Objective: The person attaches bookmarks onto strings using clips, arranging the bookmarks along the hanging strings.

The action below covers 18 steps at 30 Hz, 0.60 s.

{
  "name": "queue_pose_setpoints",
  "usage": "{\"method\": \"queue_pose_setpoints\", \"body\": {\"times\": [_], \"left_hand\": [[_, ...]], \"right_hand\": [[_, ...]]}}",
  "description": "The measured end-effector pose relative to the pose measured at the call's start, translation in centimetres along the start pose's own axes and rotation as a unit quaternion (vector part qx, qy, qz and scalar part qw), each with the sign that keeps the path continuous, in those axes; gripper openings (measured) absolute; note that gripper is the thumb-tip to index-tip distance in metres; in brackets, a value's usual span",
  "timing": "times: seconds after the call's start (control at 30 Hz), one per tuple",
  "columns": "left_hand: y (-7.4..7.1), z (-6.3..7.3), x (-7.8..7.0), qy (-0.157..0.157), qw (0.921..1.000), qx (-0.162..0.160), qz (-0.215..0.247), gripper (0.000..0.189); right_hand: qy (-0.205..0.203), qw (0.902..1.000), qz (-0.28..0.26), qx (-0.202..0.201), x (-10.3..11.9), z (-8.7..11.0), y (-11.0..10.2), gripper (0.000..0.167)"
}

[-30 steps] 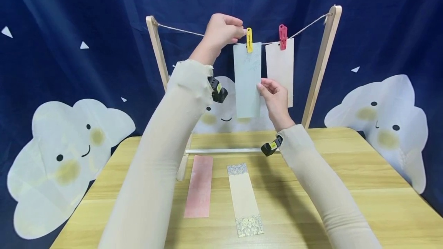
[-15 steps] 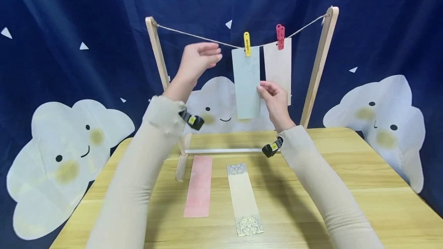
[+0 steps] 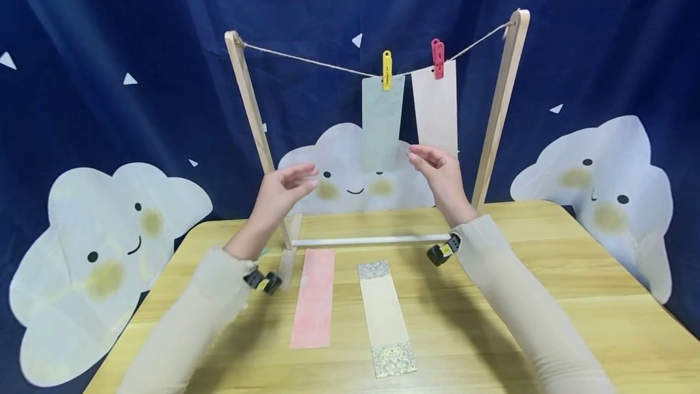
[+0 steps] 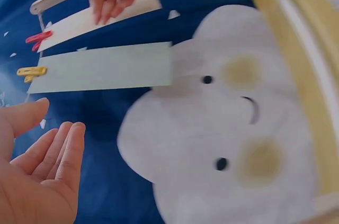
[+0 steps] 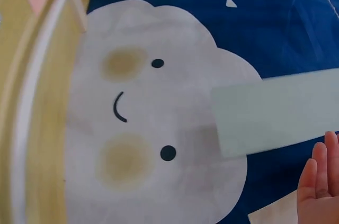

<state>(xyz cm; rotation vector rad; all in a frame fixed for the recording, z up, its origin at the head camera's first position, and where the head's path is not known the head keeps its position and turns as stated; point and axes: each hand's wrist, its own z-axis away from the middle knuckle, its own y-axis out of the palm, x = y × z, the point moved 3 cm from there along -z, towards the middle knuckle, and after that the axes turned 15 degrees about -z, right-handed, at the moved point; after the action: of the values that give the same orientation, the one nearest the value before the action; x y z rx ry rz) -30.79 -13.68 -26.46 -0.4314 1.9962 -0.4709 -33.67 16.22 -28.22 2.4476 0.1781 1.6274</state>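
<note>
A pale green paper strip (image 3: 381, 126) hangs from the string (image 3: 312, 61) by a yellow clothespin (image 3: 387, 70). Beside it on the right, a cream paper strip (image 3: 435, 108) hangs by a red clothespin (image 3: 437, 58). My right hand (image 3: 440, 178) is just right of the green strip, apart from it, fingers loosely bent and holding nothing; it covers the cream strip's lower end. My left hand (image 3: 281, 196) is lower and to the left, near the left post, its fingers relaxed with nothing in them. In the left wrist view, a gap shows between thumb and fingers (image 4: 69, 160).
On the wooden table (image 3: 547, 284) lie a pink paper strip (image 3: 313, 300) and a cream strip with patterned ends (image 3: 384, 315). Two wooden posts, left (image 3: 251, 102) and right (image 3: 500, 108), hold the string. A white rod (image 3: 372, 240) runs low between them.
My left hand has let go of the yellow clothespin and moved down and left. The right hand has released the green strip, which now hangs freely and has swung slightly.
</note>
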Motion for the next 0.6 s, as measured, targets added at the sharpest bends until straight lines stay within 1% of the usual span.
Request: {"method": "queue_pose_setpoints", "body": {"times": [0.03,0.2,0.33,0.47,0.6], "left_hand": [[-0.1,0.7,0.7,-0.006,1.0,0.003,-0.001,0.036],[-0.7,3.9,4.0,-0.029,0.9993,0.004,0.024,0.037],[-1.4,5.9,6.4,-0.055,0.9984,-0.002,0.015,0.036],[-2.1,7.5,8.1,-0.079,0.9968,-0.008,0.014,0.036],[-2.6,8.5,9.6,-0.098,0.9949,-0.007,0.022,0.037]], "right_hand": [[0.005,1.0,0.004,0.003,-0.1,0.3,-0.2,0.038],[0.03,0.9986,0.039,0.019,-1.2,2.0,-1.1,0.036],[0.061,0.996,0.056,0.032,-2.5,3.6,-1.9,0.04],[0.089,0.9917,0.074,0.055,-4.2,5.5,-2.1,0.039],[0.115,0.9865,0.093,0.071,-5.7,7.3,-2.1,0.036]]}}
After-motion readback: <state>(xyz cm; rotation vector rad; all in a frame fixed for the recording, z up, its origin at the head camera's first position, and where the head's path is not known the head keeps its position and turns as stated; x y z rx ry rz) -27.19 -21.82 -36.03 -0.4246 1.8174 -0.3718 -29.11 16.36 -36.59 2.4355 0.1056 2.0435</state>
